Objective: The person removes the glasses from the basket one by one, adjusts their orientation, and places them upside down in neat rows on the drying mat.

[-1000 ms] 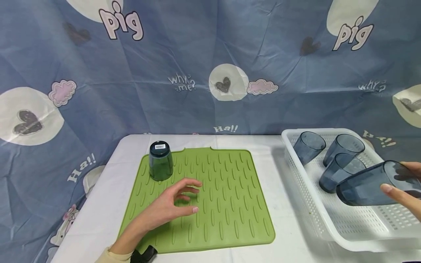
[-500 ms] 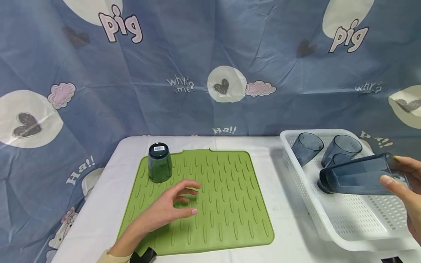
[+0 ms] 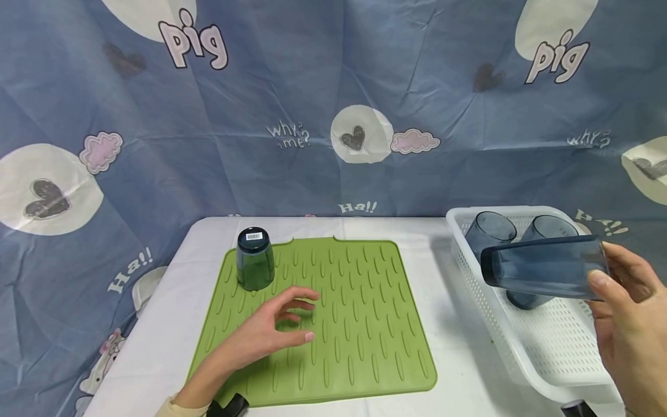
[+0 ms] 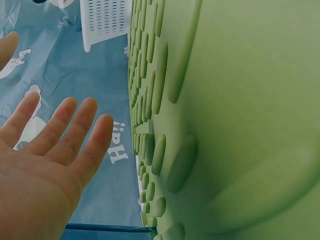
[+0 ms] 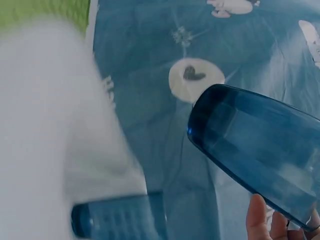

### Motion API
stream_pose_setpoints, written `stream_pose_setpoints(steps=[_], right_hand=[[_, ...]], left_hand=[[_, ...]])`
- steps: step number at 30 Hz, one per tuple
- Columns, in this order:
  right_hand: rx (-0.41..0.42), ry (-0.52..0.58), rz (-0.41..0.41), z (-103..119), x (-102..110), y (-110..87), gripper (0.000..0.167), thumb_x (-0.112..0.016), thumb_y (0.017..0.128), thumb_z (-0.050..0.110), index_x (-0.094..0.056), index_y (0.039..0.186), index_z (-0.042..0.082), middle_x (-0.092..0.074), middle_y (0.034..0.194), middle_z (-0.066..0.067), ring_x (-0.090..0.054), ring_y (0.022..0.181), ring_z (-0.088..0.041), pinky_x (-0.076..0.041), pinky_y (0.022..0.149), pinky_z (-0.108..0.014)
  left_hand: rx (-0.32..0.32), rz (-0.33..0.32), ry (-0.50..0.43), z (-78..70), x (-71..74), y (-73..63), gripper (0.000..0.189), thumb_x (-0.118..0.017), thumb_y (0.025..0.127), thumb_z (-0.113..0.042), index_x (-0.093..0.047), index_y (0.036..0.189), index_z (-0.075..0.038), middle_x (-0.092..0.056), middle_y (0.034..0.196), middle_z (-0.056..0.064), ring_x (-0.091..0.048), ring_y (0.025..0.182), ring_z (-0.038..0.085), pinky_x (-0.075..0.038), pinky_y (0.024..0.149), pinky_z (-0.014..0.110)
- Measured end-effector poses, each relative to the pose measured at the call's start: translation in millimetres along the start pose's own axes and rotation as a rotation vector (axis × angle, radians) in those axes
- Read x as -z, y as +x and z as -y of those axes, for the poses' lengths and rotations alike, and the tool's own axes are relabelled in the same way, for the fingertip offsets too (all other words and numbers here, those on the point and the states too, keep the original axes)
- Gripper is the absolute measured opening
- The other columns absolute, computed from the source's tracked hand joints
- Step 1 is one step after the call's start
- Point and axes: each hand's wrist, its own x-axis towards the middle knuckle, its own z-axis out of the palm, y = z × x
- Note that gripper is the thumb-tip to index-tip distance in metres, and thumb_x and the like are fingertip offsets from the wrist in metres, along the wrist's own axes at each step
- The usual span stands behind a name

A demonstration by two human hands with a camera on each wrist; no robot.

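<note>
My right hand [image 3: 633,313] grips a blue drinking glass [image 3: 542,266] near its rim. The glass lies sideways in the air above the basket's left side, its base pointing left; fingertips [image 5: 257,210] show below it in the right wrist view. Over the green mat [image 3: 359,324] hovers my left hand [image 3: 266,333], fingers loosely bent and thumb apart, with nothing in it. In the left wrist view the left hand [image 4: 45,170] has its fingers spread. Another glass [image 3: 255,260] stands upside down at the mat's back left corner, a label on its base.
A white perforated basket [image 3: 513,359] stands at the table's right. Inside are several more blue glasses, including one [image 3: 487,227] at the back left and one [image 3: 549,225] beside it; the held glass partly hides them. A printed blue cloth [image 3: 292,179] hangs behind the white table [image 3: 453,347].
My right hand has come left and into fuller view with the glass, which has risen and turned to lie level over the basket's left rim. The left hand stays where it was.
</note>
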Motion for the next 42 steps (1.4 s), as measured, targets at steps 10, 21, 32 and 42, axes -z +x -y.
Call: stream_pose_setpoints(steps=[10, 21, 32, 42], right_hand=[[-0.040, 0.145, 0.003, -3.2, -34.1, -13.5, 0.049, -0.052, 0.079, -0.026, -0.055, 0.125, -0.013, -0.053, 0.121, -0.021, -0.057, 0.103, -0.025, -0.058, 0.078, -0.028], [-0.082, 0.255, 0.065, -17.0, -66.2, -27.7, 0.048, -0.052, 0.079, -0.025, -0.057, 0.124, -0.010, -0.054, 0.117, -0.018, -0.053, 0.102, -0.023, -0.057, 0.078, -0.028], [-0.084, 0.301, 0.096, -29.2, -80.4, -34.0, 0.049, -0.053, 0.077, -0.027, -0.057, 0.123, -0.012, -0.057, 0.113, -0.019, -0.055, 0.098, -0.024, -0.057, 0.075, -0.027], [-0.129, 0.262, 0.158, -38.8, -89.3, -47.0, 0.050, -0.051, 0.081, -0.028, -0.057, 0.127, -0.007, -0.057, 0.117, -0.015, -0.055, 0.104, -0.020, -0.055, 0.083, -0.023]], left_hand=[[-0.005, -0.008, 0.001, -1.7, 0.6, 0.2, 0.055, -0.076, 0.087, -0.011, -0.052, 0.134, -0.025, -0.051, 0.139, 0.011, -0.051, 0.125, 0.033, -0.043, 0.102, 0.053], [0.001, -0.005, -0.006, -2.9, 3.3, -0.3, 0.053, -0.075, 0.088, -0.012, -0.052, 0.134, -0.025, -0.051, 0.138, 0.012, -0.050, 0.125, 0.036, -0.042, 0.101, 0.056], [0.010, -0.017, 0.006, -5.9, 6.2, -0.7, 0.053, -0.075, 0.088, -0.019, -0.052, 0.135, -0.026, -0.052, 0.138, 0.004, -0.050, 0.126, 0.033, -0.042, 0.102, 0.055], [-0.044, -0.071, 0.012, -8.0, 5.9, -2.2, 0.054, -0.075, 0.088, -0.015, -0.052, 0.135, -0.027, -0.053, 0.135, -0.003, -0.052, 0.125, 0.032, -0.046, 0.099, 0.049]])
